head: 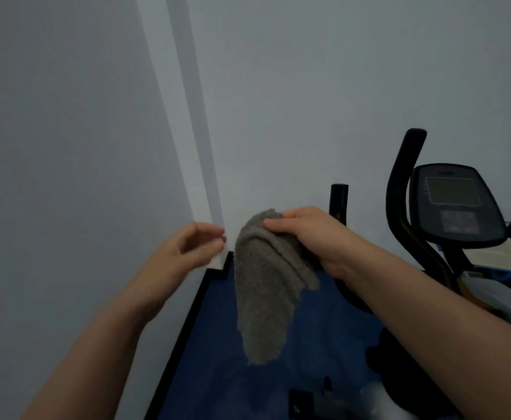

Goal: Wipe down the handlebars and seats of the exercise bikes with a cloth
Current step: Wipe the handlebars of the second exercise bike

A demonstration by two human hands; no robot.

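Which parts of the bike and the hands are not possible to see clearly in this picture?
- Bike seat: not in the head view at all.
- Console: screen too dim and blurred to read.
- Nearer handlebar: lower part hidden behind the right hand and the cloth.
- Left hand: motion-blurred, fingertips unclear.
- Dark objects on the blue floor: too dark to identify.

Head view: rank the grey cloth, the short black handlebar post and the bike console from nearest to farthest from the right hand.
1. Grey cloth, held in the right hand.
2. Short black handlebar post, just behind that hand.
3. Bike console, far right.
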